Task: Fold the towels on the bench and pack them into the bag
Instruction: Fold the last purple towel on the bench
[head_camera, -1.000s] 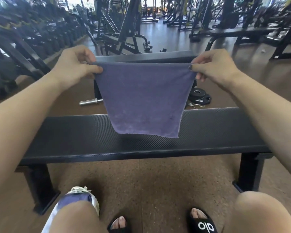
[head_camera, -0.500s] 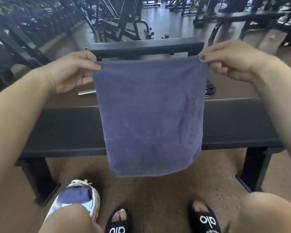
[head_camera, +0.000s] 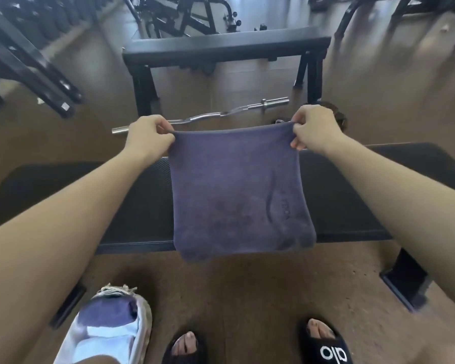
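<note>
Over the desk (head_camera: 339,185) a purple towel (head_camera: 237,190) is held up by its two top corners, and the middle of the black padded top is hidden behind it. The towel's lower edge hangs just past the desk's near edge, over the floor (head_camera: 247,290). Whether the cloth touches the desk cannot be told. Faint raised lettering is seen near the towel's right edge, too blurred to be read. The desk's left end is covered by the left forearm, and only part of one foot is seen at the right.

The left corner is pinched in the left hand (head_camera: 149,135), with the fingers curled and the thumb pressed onto the cloth. The right corner is pinched in the right hand (head_camera: 315,127), the cloth being bunched slightly in that grip. Both arms are stretched forward and nearly straight, hands level and apart by the towel's width, so the top edge is drawn taut.

At the lower left a bag (head_camera: 108,327) lies open on the floor, cut off by the frame's edge and partly by a knee; purple and pale cloth is seen inside. Two black slides (head_camera: 326,348) are cut off at the bottom edge. Beyond the hands a curl bar (head_camera: 208,115) lies on the floor before a second bench (head_camera: 226,46); the racks further off are blurred.
</note>
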The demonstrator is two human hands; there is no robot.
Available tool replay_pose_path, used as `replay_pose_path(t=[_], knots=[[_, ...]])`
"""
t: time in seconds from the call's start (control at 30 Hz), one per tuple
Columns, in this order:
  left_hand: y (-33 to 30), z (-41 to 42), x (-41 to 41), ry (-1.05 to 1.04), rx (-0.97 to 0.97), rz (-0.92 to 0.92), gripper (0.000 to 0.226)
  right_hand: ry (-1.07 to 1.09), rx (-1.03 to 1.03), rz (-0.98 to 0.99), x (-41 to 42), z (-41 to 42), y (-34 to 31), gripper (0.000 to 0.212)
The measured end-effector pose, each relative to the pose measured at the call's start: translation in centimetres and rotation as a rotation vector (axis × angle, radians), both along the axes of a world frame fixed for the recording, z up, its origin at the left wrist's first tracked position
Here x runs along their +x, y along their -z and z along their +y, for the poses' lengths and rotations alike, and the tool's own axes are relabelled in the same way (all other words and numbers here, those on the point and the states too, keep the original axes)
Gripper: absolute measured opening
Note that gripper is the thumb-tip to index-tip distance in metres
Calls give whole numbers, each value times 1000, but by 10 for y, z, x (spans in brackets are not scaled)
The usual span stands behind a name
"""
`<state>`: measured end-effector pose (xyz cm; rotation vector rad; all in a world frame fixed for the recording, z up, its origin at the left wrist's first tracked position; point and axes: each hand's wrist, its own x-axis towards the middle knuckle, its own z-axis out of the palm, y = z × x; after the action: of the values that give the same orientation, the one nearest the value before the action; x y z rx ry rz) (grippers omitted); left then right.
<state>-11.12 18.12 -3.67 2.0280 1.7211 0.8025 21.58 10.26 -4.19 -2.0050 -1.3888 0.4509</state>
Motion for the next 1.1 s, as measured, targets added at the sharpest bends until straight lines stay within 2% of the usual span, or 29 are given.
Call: replay_pose_path(t=[0.13, 0.23, 0.37, 0.57, 0.7, 0.8, 0.93, 1.1], knots=[[16, 11, 3, -25, -63, -56, 16, 24, 33, -30, 5, 12, 23, 25], [25, 15, -2, -25, -84, -83, 12, 62, 51, 17, 10, 15, 35, 23], [17, 19, 1, -32, 18, -40, 14, 87, 112, 134, 12, 18, 36, 19], [-5, 29, 1, 5, 71, -72, 14, 43, 126, 75, 14, 19, 17, 14], [13, 8, -3, 52, 48, -59, 14, 37, 64, 36, 11, 1, 34, 15], [27, -15, -14, 104, -39, -169, 18, 28, 31, 27, 8, -21, 49, 17], [48, -56, -27, 176, -117, -319, 20, 64, 52, 184, 6, -55, 63, 19], [72, -92, -36, 159, -135, -267, 15, 41, 10, 253, -4, -90, 78, 23]])
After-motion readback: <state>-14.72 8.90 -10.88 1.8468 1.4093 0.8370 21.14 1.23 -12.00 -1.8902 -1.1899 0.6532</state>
